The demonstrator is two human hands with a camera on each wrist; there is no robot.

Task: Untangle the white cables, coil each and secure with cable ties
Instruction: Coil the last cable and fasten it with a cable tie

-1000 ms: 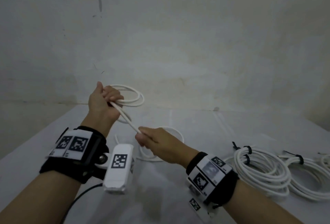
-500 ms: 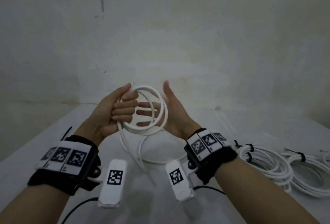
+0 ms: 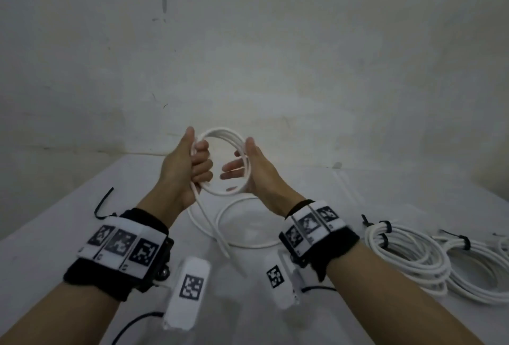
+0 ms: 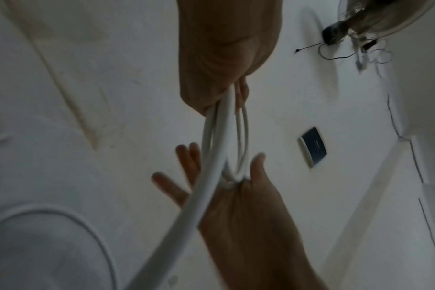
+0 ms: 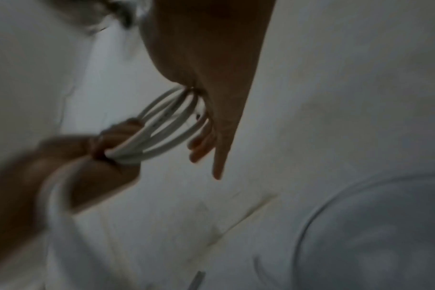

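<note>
A white cable coil (image 3: pixel 223 134) of several turns stands upright above the table between both hands. My left hand (image 3: pixel 192 164) grips its left side with curled fingers, also seen in the right wrist view as the left hand (image 5: pixel 107 143). My right hand (image 3: pixel 249 167) is flat, fingers straight, its palm against the coil's right side; the coil (image 4: pixel 238 141) rests in the crook of its thumb. The loose cable tail (image 3: pixel 212 223) hangs from the left hand and loops (image 3: pixel 248 245) on the table.
Two tied white cable coils (image 3: pixel 407 256) (image 3: pixel 482 276) with black ties lie at the right on the white table (image 3: pixel 68 234). A black cable tie (image 3: pixel 103 204) lies at the left. A grey wall (image 3: pixel 275 55) stands behind.
The right hand let go of the tail it was pulling, rose to the coil and now lies flat against its right side. The coil turned upright and rounder.
</note>
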